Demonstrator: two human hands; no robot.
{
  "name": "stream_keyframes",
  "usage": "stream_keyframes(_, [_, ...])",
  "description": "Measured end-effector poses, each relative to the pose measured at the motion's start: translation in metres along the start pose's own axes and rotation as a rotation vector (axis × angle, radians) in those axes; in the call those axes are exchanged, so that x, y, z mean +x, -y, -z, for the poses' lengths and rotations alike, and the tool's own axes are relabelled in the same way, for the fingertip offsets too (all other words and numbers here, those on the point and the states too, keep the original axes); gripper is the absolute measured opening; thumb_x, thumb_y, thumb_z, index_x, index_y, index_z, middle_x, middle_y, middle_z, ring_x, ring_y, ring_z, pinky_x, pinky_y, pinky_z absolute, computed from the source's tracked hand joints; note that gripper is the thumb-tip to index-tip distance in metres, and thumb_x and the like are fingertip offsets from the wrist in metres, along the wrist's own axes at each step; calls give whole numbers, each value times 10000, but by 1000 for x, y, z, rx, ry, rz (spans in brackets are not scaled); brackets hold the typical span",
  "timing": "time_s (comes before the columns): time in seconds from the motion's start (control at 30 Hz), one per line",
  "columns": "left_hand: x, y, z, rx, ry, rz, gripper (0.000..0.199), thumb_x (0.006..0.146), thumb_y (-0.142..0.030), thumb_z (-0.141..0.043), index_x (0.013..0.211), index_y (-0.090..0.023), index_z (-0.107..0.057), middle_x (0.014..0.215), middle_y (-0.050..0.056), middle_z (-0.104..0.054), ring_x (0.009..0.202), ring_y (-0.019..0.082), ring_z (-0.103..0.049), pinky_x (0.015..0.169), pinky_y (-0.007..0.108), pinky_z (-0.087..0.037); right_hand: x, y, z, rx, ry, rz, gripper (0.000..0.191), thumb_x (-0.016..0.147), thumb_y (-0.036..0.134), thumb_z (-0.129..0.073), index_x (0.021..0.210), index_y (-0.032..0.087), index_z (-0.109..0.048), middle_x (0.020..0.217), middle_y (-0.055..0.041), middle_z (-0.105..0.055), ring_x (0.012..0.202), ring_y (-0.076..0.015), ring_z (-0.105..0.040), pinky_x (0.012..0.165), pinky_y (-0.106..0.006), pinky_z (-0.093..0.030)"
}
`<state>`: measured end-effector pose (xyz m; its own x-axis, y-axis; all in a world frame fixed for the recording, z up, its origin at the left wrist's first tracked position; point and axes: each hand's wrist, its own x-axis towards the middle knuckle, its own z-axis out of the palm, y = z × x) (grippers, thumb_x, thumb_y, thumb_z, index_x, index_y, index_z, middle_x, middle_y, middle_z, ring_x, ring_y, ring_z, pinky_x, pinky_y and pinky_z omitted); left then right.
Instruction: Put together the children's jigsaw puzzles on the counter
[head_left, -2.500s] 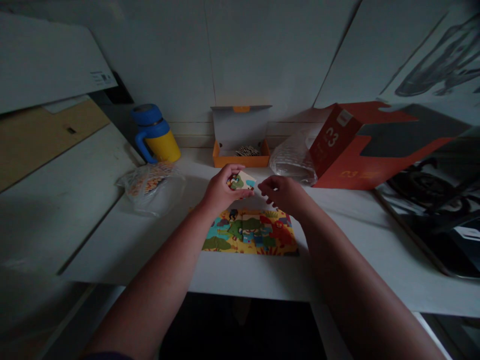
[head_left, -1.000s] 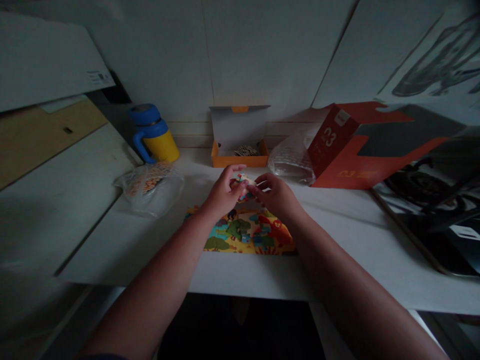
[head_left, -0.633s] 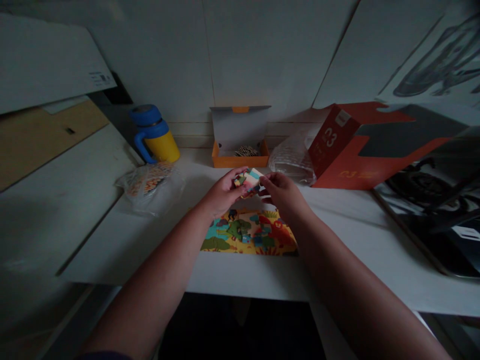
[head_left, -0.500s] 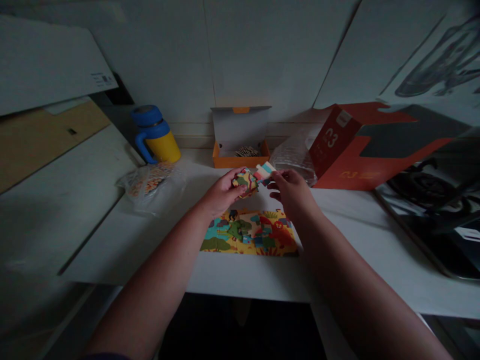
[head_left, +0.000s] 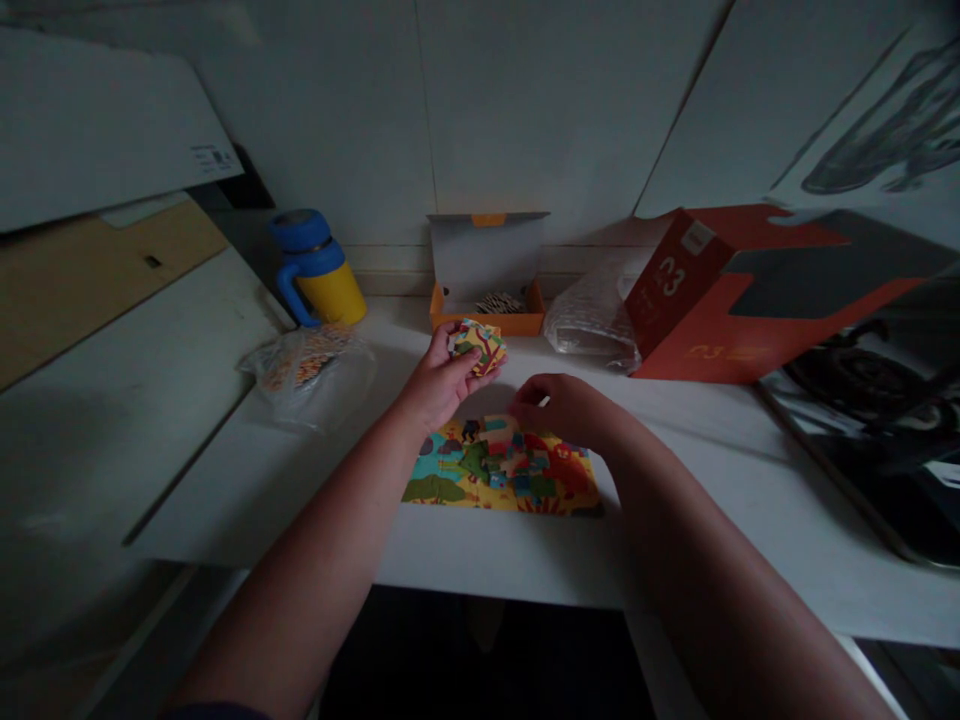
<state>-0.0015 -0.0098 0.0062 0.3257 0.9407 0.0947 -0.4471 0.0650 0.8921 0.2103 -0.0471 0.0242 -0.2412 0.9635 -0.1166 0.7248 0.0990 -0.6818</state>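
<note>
My left hand [head_left: 442,378] holds a small stack of puzzle pieces [head_left: 480,345], yellow, green and red on top, with the thumb pressed over them. Below, a jigsaw puzzle [head_left: 435,488] with dinosaur pictures lies flat on the white table. My right hand [head_left: 564,405] is at the puzzle's upper edge, its fingers closed in a pinch. At its fingertips is a pale puzzle piece [head_left: 498,428] with some teal and red; the fingers partly hide where they meet it.
Behind stands an open orange box [head_left: 487,322] with striped pieces inside. A blue-and-yellow mug [head_left: 319,270] and a plastic bag [head_left: 307,375] of pieces are at left. Bubble wrap [head_left: 592,315] and a large red box [head_left: 712,310] are at right.
My right hand has come down from beside the stack to the puzzle's upper edge with the pale piece. My left hand has shifted slightly left and up, still holding the stack.
</note>
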Motion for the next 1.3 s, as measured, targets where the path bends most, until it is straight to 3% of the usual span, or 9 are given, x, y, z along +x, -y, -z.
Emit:
stream_keyframes(0.1, [-1, 6, -4, 35, 4, -21, 544, 861, -305, -819, 1234, -335, -425, 1311, 36, -653, 1112, 232, -735, 1063, 528, -538, 4, 0, -3, 68, -285, 15, 347, 886, 537, -716, 1014, 214, -717, 949, -71, -784, 736, -195, -683, 644, -313, -477])
stream_keyframes(0.2, [-2, 13, -9, 93, 34, -37, 544, 852, -315, -831, 1264, -316, -476, 1267, 46, -664, 1115, 221, -715, 1062, 504, -549, 6, 1, -4, 190, -401, 32, 417, 880, 613, -717, 992, 212, -689, 911, -67, -773, 683, -182, -672, 597, -299, -473])
stream_keyframes(0.47, [-3, 17, -13, 140, 72, 16, 388, 904, -397, -779, 1225, -233, -635, 1283, 99, -704, 1147, 255, -691, 1068, 479, -556, 5, 2, -6, 385, -424, 2, 375, 859, 579, -751, 852, 211, -678, 782, -48, -762, 577, -163, -635, 498, -279, -441])
stream_keyframes(0.57, [-3, 19, -14, 148, 50, 33, 384, 925, -405, -754, 1256, -253, -631, 1282, 91, -714, 1138, 269, -698, 1042, 491, -572, 4, 4, -7, 335, -445, 21, 366, 838, 558, -782, 892, 213, -676, 851, -55, -772, 622, -172, -675, 534, -283, -470])
stream_keyframes(0.73, [-4, 22, -17, 163, 7, 38, 350, 934, -425, -738, 1215, -260, -611, 1236, 88, -733, 1040, 269, -725, 960, 507, -606, 2, 6, -10, 197, -487, 153, 491, 780, 498, -852, 1122, 219, -636, 1049, -76, -760, 756, -201, -723, 629, -305, -525])
stream_keyframes(0.93, [-5, 19, -19, 81, 7, 74, 353, 906, -452, -775, 1155, -245, -634, 1281, 91, -724, 1076, 274, -717, 934, 490, -621, 2, 4, -9, 133, -508, 178, 396, 824, 503, -820, 1026, 237, -607, 1029, -65, -749, 762, -201, -718, 642, -307, -508])
stream_keyframes(1.03, [-5, 16, -20, 9, 11, 97, 370, 917, -440, -764, 1194, -236, -627, 1309, 107, -714, 1113, 283, -719, 963, 505, -612, 5, 1, -7, 259, -507, 140, 359, 840, 510, -800, 945, 239, -589, 920, -41, -738, 765, -199, -714, 646, -301, -511])
stream_keyframes(1.17, [-5, 14, -20, -32, 15, 100, 377, 908, -332, -777, 1230, -225, -613, 1332, 111, -702, 1161, 277, -719, 1034, 504, -584, 12, -5, -4, 610, -455, 78, 437, 807, 590, -797, 914, 247, -548, 782, 7, -683, 659, -163, -655, 586, -281, -518])
stream_keyframes(1.3, [-6, 14, -19, -8, 29, 106, 361, 911, -295, -769, 1230, -227, -614, 1311, 112, -705, 1161, 266, -726, 1072, 505, -560, 15, -4, 2, 823, -422, 29, 536, 707, 616, -855, 891, 256, -504, 798, 12, -697, 719, -167, -683, 600, -262, -533])
